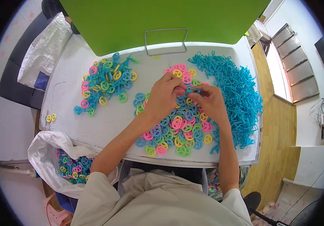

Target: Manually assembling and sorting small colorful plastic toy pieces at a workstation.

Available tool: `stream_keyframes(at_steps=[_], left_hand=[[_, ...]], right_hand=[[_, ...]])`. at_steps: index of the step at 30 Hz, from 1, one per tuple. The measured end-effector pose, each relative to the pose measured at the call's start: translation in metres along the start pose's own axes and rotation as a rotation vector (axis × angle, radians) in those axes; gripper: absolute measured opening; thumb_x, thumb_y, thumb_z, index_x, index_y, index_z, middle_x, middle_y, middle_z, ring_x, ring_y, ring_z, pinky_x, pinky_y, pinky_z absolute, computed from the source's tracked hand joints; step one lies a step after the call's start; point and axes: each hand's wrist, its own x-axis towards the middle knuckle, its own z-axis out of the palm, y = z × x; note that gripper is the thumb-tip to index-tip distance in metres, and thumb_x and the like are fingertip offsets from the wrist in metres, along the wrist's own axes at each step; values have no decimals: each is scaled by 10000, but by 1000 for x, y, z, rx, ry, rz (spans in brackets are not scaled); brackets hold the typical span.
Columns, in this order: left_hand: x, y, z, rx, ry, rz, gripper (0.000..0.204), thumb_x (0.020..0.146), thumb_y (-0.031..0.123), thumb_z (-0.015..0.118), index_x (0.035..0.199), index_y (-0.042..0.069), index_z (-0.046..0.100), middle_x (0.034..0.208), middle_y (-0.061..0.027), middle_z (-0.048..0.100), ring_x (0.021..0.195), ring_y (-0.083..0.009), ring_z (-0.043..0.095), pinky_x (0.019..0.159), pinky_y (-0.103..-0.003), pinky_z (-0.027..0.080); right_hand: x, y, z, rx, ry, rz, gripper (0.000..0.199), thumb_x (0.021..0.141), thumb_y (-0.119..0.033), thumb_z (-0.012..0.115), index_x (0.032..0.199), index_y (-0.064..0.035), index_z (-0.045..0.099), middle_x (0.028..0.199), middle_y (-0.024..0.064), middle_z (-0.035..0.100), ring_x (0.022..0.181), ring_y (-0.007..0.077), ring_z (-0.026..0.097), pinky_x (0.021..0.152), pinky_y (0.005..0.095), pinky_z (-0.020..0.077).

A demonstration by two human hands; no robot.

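left hand [164, 98] pinched shut on pink ring [180, 91] | right hand [208, 101] closed on blue strip [194, 90], meeting the ring above pile of coloured rings [177, 130] | heap of blue strips [233, 88] at right on white table [105, 120]

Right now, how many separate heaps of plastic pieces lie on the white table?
3: a mixed heap at the left, a heap of coloured rings under the hands, and a blue heap at the right. Two stray yellow rings lie apart at the left edge.

A green board [162, 19] backs the white table [94, 120]; sack [45, 154] beside.
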Motion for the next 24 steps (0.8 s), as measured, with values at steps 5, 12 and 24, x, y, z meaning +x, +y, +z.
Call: stream_keyframes(at_steps=[5, 12, 24], left_hand=[[7, 17, -6, -490, -10, -427, 110, 862, 2, 601, 965, -19, 634, 898, -100, 643, 809, -157, 640, 703, -264, 536], [6, 8, -10, -578, -60, -468, 173, 898, 40, 585, 1055, -20, 629, 1003, -100, 656, 873, -146, 641, 741, -250, 549], [-1, 11, 0, -563, 19, -402, 186, 919, 72, 581, 1065, -37, 615, 994, -110, 653, 876, -167, 654, 778, -273, 572]], right_hand=[[-1, -7, 4, 202, 96, 40, 247, 855, -92, 671, 1093, -42, 627, 727, 12, 618, 595, 34, 523, 504, 194, 404], [1, -1, 15, -31, 183, -170, 294, 843, -76, 684, 1127, -40, 617, 801, -9, 595, 642, 8, 456, 522, 175, 341], [-4, -19, 18, 150, 302, 53, 297, 768, -89, 757, 1047, -4, 698, 612, -86, 508, 513, -20, 381, 434, 168, 250]])
